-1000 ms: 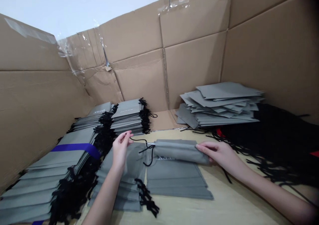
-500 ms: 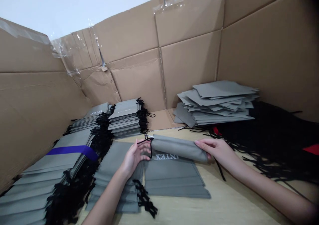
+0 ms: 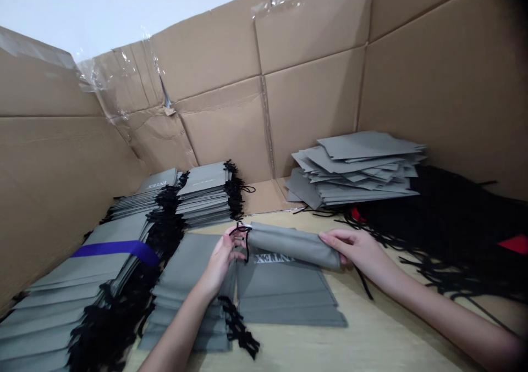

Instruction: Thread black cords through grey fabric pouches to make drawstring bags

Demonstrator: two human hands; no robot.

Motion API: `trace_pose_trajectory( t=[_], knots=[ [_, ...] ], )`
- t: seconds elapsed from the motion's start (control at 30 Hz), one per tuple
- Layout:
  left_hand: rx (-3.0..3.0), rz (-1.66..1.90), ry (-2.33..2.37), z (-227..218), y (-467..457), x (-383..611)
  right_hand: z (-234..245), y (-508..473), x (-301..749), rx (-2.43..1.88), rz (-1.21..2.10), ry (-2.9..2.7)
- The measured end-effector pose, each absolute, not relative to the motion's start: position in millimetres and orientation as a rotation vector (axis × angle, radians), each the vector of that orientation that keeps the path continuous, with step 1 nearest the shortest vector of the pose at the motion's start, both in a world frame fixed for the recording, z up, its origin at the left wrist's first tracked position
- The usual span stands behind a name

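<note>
A grey drawstring pouch [image 3: 295, 243], curled into a loose tube, is held above a few flat pouches [image 3: 284, 295] on the table. My right hand [image 3: 344, 245] pinches its right end between thumb and fingers, and a black cord hangs below that hand. At the other end, my left hand [image 3: 225, 256] has its fingers closed around the black cord [image 3: 246, 243] at the pouch's opening. White lettering shows on the grey fabric just under the tube. Below my left forearm lies a stack of corded pouches [image 3: 185, 262] with knotted black cord ends [image 3: 239, 328].
Stacks of corded pouches [image 3: 206, 196] stand at the back left. A purple band [image 3: 117, 248] crosses another stack [image 3: 53, 311]. Plain grey pouches [image 3: 358, 166] are piled at the back right, beside a heap of black cords [image 3: 454, 229]. Cardboard walls [image 3: 313, 103] surround the table.
The view has shifted very slightly. Both hands keep hold of the same pouch, and my left fingers have drawn in closer around the cord.
</note>
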State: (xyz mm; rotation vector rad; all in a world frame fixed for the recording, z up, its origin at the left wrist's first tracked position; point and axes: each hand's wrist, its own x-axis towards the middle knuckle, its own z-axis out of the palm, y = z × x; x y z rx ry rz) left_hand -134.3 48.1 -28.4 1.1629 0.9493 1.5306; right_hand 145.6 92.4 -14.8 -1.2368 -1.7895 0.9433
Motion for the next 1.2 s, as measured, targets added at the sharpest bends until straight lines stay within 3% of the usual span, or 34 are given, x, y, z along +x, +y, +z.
trace_pose_trajectory(
  t=[0.6, 0.93, 1.1, 1.2],
  knots=[
    [1.096, 1.475, 1.128, -19, 43, -130, -15, 86, 143, -1.245, 0.843, -1.856],
    [1.471, 1.528, 1.676, -17, 37, -140, -22, 88, 144, -1.24, 0.673, -1.918],
    [1.95, 0.931, 2.308, -6, 26, -136, -22, 86, 145, -1.216, 0.487, -1.963],
    [1.965, 0.772, 2.31, -6, 26, -133, -20, 84, 145, -1.177, 0.381, -1.982]
  ],
)
